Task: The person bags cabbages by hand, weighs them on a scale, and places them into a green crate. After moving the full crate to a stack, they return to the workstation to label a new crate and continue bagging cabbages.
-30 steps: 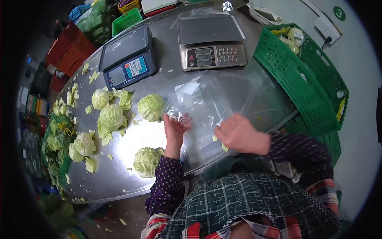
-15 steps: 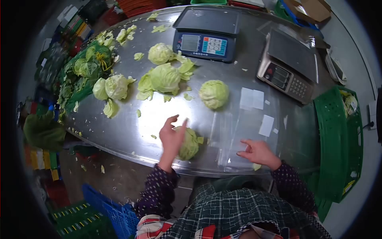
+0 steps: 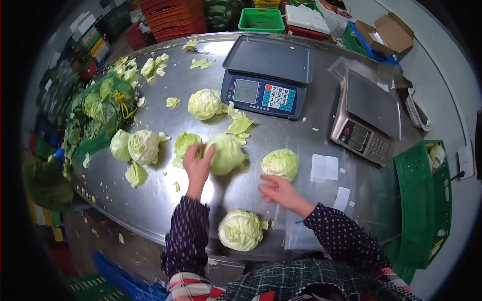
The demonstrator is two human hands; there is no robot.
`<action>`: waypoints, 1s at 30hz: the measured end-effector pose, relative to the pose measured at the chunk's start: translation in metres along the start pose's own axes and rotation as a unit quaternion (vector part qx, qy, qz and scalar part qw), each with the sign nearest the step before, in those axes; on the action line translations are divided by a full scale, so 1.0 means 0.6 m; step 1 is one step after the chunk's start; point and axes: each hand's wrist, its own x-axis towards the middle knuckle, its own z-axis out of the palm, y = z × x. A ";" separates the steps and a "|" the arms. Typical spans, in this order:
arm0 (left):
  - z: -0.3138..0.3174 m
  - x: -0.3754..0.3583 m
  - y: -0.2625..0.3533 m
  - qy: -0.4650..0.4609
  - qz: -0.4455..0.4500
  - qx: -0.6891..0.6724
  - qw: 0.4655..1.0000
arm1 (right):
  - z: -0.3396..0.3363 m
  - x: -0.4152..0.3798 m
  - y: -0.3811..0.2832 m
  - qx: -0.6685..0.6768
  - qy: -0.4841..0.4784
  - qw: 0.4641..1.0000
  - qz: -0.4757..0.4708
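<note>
My left hand (image 3: 197,163) is at the left side of a pale green cabbage (image 3: 224,154) in the middle of the table, thumb and fingers gripping its edge. That cabbage is blurred; a loose outer leaf (image 3: 184,142) lies just left of it. My right hand (image 3: 279,191), fingers loosely bent and apart, holds nothing and hovers in front of another cabbage (image 3: 280,164). Between my forearms, near the front edge, rests a trimmed cabbage (image 3: 241,230). One more cabbage (image 3: 205,104) sits beside the blue scale, and a further one (image 3: 143,147) lies at left.
A blue digital scale (image 3: 264,95) and a beige scale (image 3: 362,138) stand at the back. White labels (image 3: 324,167) lie on clear film at right. A green net bag of cabbages (image 3: 95,113) rests at left. A green crate (image 3: 419,205) borders the right side; leaf scraps are scattered about.
My left hand has moved from the front cabbage up to the middle one, which has shifted away from its loose leaf. My right hand has moved left from the film. The view has tilted up.
</note>
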 end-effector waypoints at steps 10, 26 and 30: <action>0.011 -0.109 0.126 -0.062 0.000 0.136 0.989 | 0.054 0.098 -0.038 0.169 0.053 0.984 0.021; 0.047 0.318 0.028 0.054 0.070 0.128 0.988 | -0.280 -0.055 -0.078 0.559 0.111 0.804 -0.173; 0.061 0.380 -0.065 -0.045 -0.033 0.098 0.994 | -0.485 -0.076 -0.130 0.445 0.218 0.829 -0.258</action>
